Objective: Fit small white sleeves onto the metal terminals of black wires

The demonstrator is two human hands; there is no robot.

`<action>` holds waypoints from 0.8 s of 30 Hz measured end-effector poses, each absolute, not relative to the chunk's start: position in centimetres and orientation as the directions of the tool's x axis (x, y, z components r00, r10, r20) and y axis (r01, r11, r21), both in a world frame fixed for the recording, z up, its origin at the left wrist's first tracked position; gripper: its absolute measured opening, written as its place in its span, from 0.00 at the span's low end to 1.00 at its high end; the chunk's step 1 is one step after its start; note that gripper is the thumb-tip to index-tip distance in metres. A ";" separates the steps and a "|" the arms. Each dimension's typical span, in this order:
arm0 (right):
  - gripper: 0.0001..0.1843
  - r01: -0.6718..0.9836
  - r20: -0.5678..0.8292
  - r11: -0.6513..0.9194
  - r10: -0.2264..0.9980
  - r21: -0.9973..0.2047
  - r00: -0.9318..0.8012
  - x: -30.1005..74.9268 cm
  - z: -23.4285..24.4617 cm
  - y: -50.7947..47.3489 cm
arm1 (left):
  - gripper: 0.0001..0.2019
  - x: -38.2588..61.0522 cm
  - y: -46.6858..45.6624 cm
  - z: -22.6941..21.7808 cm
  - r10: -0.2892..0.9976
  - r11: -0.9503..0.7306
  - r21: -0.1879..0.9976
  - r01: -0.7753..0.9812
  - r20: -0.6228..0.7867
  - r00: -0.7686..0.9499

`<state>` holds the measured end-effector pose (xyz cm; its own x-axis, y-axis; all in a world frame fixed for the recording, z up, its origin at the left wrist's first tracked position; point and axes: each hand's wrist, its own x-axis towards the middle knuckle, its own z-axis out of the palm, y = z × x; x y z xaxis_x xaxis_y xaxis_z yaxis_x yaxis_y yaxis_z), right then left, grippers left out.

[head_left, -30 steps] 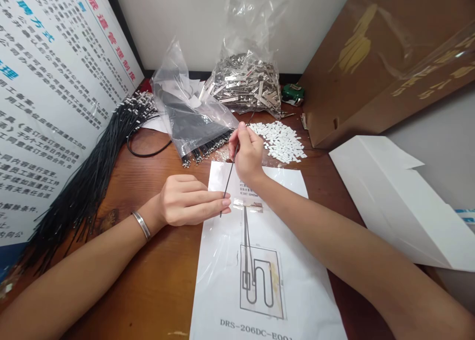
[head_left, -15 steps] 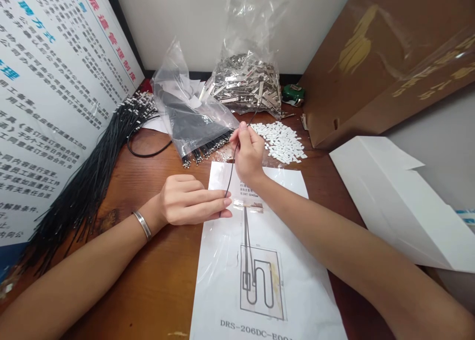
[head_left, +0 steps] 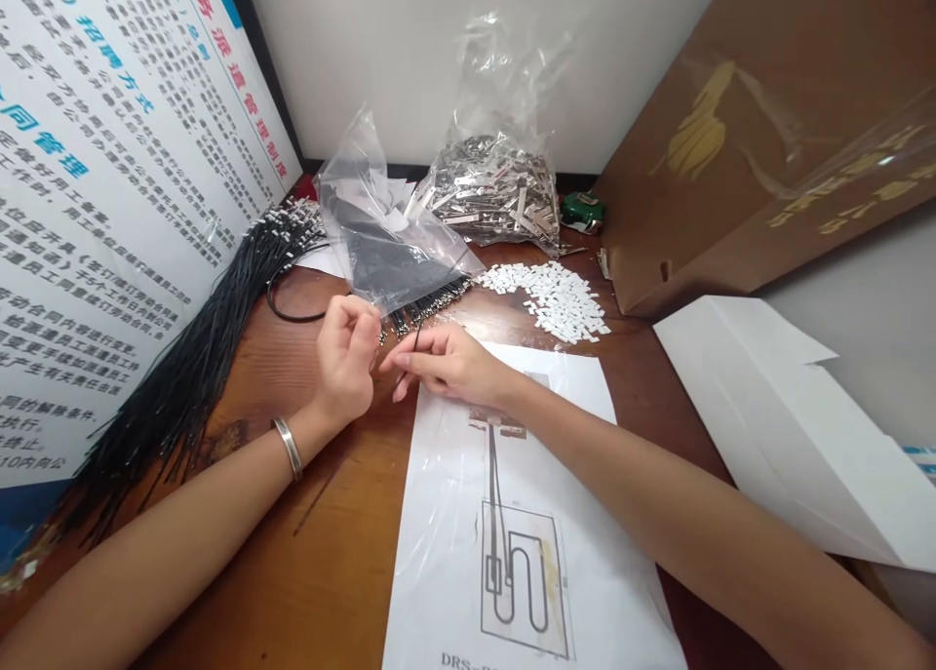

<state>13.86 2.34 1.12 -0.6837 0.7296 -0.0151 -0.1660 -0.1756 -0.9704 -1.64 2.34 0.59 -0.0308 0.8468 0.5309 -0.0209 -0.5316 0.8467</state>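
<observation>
Seems to be handling black wire (head_left: pixel 417 337), pinched in right grip (head_left: pixel 454 366) at eleven o'clock of printed sheet (head_left: pixel 445 514), curls left grip (head_left: pixel 349 363) at nine o'clock, cannot tell whether around anything, and likely needs steady pinching next.

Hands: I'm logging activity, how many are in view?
2: the left hand, in front of the left clear bag, and, to its right, the right hand, holding a black wire.

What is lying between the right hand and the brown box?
In the head view, white pieces lie between the right hand and the box, with the top of the paper nearer the hand.
</observation>
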 end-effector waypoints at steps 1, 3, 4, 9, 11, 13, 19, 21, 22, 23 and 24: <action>0.12 -0.130 -0.030 -0.165 0.720 -0.978 -0.693 13.9 1.2 2.2 | 0.19 -1.8 2.5 0.8 0.874 -0.487 0.873 0.020 0.487 0.004; 0.11 -0.060 -0.059 -0.145 0.698 -0.988 -0.714 13.9 1.4 1.8 | 0.21 -2.1 2.7 1.2 0.919 -0.393 0.914 0.100 0.389 0.061; 0.10 -0.026 -0.073 -0.134 0.681 -0.991 -0.729 13.8 1.5 1.6 | 0.22 -2.2 2.7 1.3 0.930 -0.365 0.923 0.125 0.357 0.081; 0.10 0.178 -0.129 0.016 0.624 -0.984 -0.771 13.1 2.0 0.6 | 0.21 -2.3 2.7 1.6 0.945 -0.273 0.953 0.135 0.239 0.223; 0.12 0.222 -0.114 0.109 0.600 -0.969 -0.792 13.0 2.2 0.3 | 0.19 -2.2 2.6 1.7 0.945 -0.250 0.957 0.145 0.209 0.253; 0.16 0.223 -0.067 0.180 0.616 -0.958 -0.785 12.9 2.1 0.3 | 0.18 -2.1 2.7 1.8 0.951 -0.262 0.955 0.143 0.229 0.210; 0.26 0.063 0.150 0.171 0.956 -0.983 -0.252 13.4 0.5 1.8 | 0.19 -2.4 2.9 1.5 0.952 -0.258 0.958 0.125 0.231 0.200; 0.24 -0.033 0.156 0.152 0.977 -0.988 -0.147 13.5 0.2 2.6 | 0.18 -2.5 2.7 1.5 0.929 -0.266 0.949 0.169 0.205 0.309; 0.23 -0.083 0.152 0.143 0.981 -0.986 -0.121 13.6 0.1 3.0 | 0.18 -2.5 2.6 1.5 0.909 -0.281 0.939 0.200 0.193 0.369; 0.22 -0.127 0.146 0.133 0.984 -0.983 -0.100 13.6 0.1 3.2 | 0.18 -2.4 2.4 1.5 0.888 -0.299 0.926 0.232 0.181 0.422; 0.21 -0.162 0.140 0.125 0.986 -0.979 -0.086 13.6 0.1 3.4 | 0.18 -2.4 2.3 1.5 0.867 -0.320 0.910 0.264 0.169 0.468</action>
